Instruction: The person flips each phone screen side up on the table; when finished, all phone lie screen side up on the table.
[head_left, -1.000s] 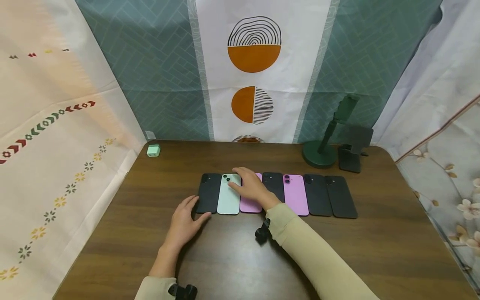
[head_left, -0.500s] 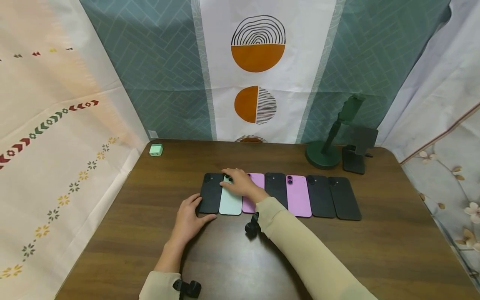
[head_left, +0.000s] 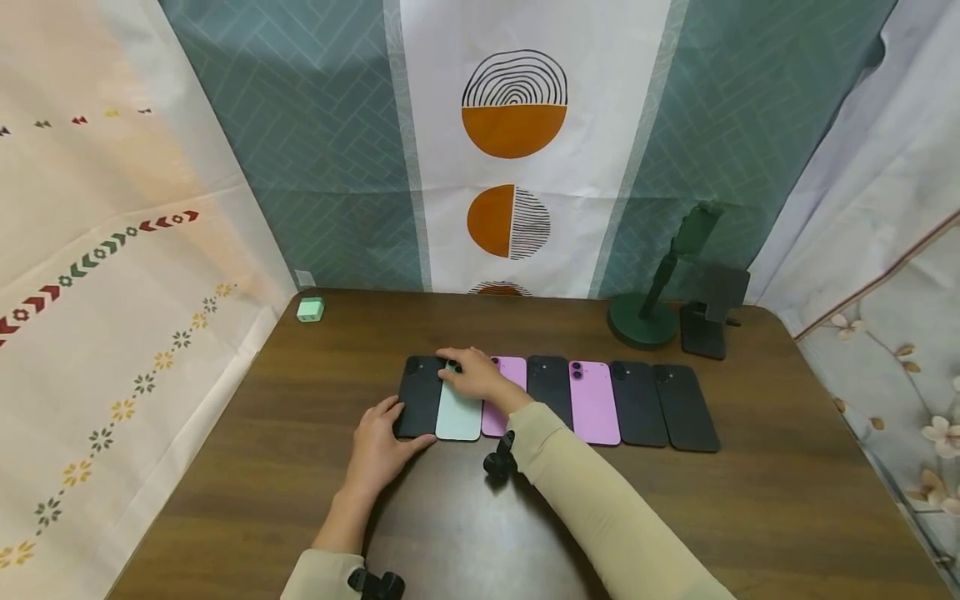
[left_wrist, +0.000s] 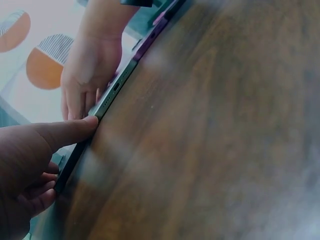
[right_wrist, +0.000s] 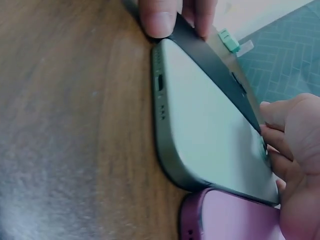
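Several phones lie back up in a touching row on the table, camera ends away from me. At the left end is a black phone (head_left: 420, 398); my left hand (head_left: 377, 446) holds its lower left corner, thumb along the bottom edge and fingers at the left side. Beside it lies a pale green phone (right_wrist: 207, 115). My right hand (head_left: 472, 377) reaches over the green phone, its fingers touching the far ends of the black and green phones and hiding part of the green one's camera. A pink phone (head_left: 512, 375) lies partly under the right forearm.
Rightward the row goes on with a black phone (head_left: 550, 387), a pink phone (head_left: 595, 404) and two more black phones (head_left: 686, 408). A green stand (head_left: 642, 321) and a black stand (head_left: 703, 333) are at the back right. A small mint-green block (head_left: 311, 309) sits at the back left.
My right hand has moved left, from over the green and pink phones to the far ends of the green and leftmost black phones. My left hand stays at the black phone's corner.
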